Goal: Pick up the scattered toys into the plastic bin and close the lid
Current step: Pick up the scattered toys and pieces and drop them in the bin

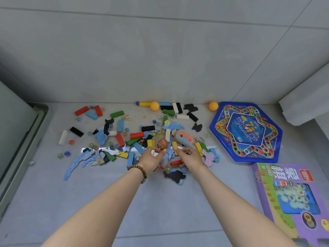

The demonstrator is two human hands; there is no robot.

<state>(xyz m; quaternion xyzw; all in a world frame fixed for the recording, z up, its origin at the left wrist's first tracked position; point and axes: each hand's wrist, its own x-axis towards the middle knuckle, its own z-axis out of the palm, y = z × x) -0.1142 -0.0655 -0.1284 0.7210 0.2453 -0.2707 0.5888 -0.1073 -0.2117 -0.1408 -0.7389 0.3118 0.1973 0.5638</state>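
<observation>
I have both hands down at the near edge of the toy pile on the floor (160, 202), one on each side of a small round-headed figure (162, 143). My left hand (153, 157) is cupped, thumb and fingers apart in a curve facing the figure, and I see nothing in it. I judge it is set that way to close round the figure. My right hand (189, 156) hangs over the blocks with its forefinger forward and the other fingers curled under. I cannot tell whether it has something pinched beneath it.

The toys lie where they spilled: coloured wooden blocks (81, 110), marbles (66, 153) and flat blue puzzle pieces (76, 164) are spread in a band against the wall (160, 59). An orange ball (154, 106) has come to rest right at its foot. A blue hexagonal game board (245, 132) lies flat to the right, with a purple game box (292, 193) nearer me.

I cannot make out the plastic bin here, so I take the gathering as barely begun. The marbles look likely to roll if nudged.
</observation>
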